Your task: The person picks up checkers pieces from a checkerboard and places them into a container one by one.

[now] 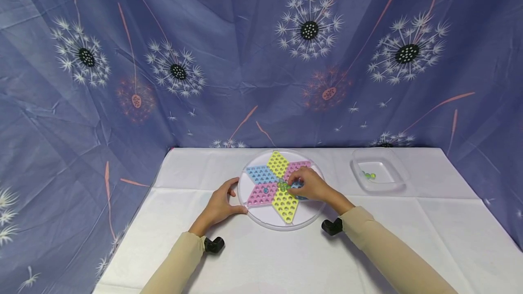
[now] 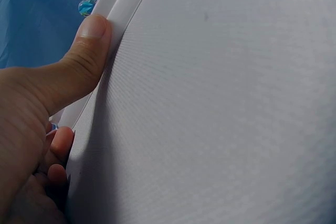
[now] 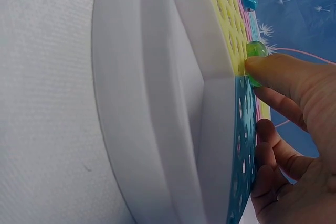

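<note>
A round white Chinese checkers board bears a star of yellow, pink and blue triangles with small holes. My left hand holds its left rim, thumb at the near side and fingers farther up; the left wrist view shows the thumb on the rim. Over the board's right half, my right hand pinches a green marble between thumb and index finger. Several green marbles cluster at the star's centre. One blue marble sits on the near left pink section. The right hand partly hides the right blue section.
A clear plastic box stands on the white-covered table to the right of the board, with several green marbles inside. Behind the table hangs a blue dandelion-print cloth.
</note>
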`<state>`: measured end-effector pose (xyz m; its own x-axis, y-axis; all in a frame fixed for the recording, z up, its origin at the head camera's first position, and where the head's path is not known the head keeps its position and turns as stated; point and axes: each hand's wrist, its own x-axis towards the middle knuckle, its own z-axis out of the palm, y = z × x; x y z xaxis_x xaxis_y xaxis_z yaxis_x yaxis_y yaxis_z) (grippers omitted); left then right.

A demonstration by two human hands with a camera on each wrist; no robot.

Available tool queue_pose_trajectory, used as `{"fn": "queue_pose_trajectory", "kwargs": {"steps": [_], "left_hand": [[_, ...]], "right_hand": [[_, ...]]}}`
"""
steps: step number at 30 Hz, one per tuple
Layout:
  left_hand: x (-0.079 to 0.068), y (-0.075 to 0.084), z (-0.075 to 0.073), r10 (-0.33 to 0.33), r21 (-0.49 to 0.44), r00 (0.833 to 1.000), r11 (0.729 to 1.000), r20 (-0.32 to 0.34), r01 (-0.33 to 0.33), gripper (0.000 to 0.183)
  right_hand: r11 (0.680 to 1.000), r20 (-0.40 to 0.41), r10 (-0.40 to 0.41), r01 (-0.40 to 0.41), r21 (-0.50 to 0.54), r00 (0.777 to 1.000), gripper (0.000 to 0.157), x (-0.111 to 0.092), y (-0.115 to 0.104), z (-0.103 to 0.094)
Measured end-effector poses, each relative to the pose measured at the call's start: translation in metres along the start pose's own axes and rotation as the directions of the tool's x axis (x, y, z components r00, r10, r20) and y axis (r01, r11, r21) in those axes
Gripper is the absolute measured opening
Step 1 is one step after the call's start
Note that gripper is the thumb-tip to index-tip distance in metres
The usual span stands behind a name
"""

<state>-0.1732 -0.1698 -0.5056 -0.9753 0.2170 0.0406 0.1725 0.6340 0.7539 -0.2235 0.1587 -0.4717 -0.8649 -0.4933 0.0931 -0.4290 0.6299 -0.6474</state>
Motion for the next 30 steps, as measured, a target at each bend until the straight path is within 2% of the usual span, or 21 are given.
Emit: {"fn": "queue_pose_trajectory", "kwargs": {"steps": [9, 20, 30], "left_hand": [[0.000, 0.000, -0.001, 0.002, -0.010, 1.000, 1.000, 0.000, -0.002, 0.106], [-0.001, -0.002, 0.000, 0.005, -0.014, 1.000, 1.000, -0.002, -0.005, 0.106], [-0.003, 0.003, -0.001, 0.003, -0.029, 1.000, 1.000, 0.000, -0.003, 0.106]], "right_hand": [[1.000, 0.003, -0.010, 0.010, 0.003, 1.000, 0.010, 0.001, -0.002, -0.001], [1.000, 0.050, 0.008, -0.009, 0.025, 0.999, 0.010, 0.002, -0.002, -0.006], [0.997, 0.088, -0.057, 0.052, 0.060, 0.994, 0.010, 0.007, -0.002, -0.017]]}}
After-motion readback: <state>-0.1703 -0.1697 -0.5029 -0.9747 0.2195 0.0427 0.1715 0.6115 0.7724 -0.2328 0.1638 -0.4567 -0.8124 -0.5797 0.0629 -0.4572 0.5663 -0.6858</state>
